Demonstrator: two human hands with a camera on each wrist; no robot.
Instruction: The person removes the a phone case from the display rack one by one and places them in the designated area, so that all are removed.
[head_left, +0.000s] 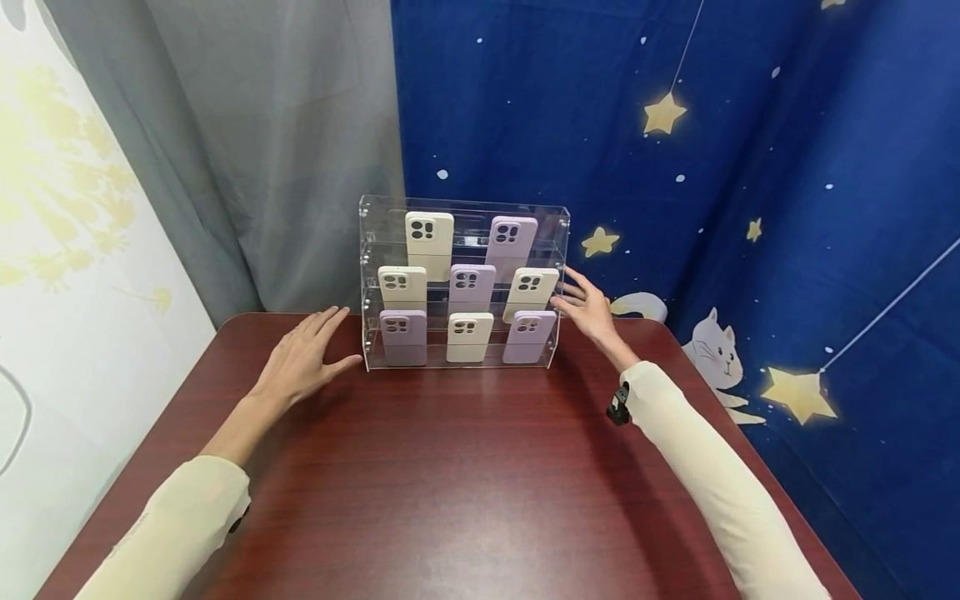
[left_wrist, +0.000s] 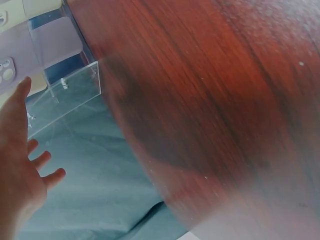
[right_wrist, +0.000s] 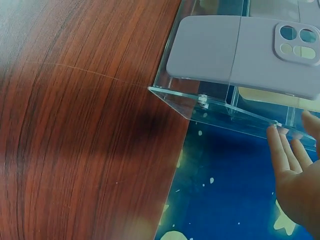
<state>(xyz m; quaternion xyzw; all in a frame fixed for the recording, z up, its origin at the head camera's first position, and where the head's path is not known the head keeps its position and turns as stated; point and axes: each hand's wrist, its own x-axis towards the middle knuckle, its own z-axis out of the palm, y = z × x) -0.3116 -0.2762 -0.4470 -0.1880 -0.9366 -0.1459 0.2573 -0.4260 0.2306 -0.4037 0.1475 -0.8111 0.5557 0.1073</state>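
Clear acrylic tiered rack (head_left: 437, 353), bearing eight cream and lilac phone cases (head_left: 470, 337), stands on a reddish-brown wooden counter (head_left: 442, 467) between a person's left hand (head_left: 298, 357) and right hand (head_left: 588, 310), fingers (right_wrist: 279, 150) released and extended.

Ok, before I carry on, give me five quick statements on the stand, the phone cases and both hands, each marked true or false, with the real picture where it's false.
1. The clear stand carries eight phone cases. True.
2. The top row has three cases. False: it has two, a cream case and a purple case.
3. The left hand and the right hand are at opposite sides of the stand. True.
4. The left hand is gripping a case. False: it holds nothing.
5. The bottom row's middle case is cream, with a purple one on each side. True.
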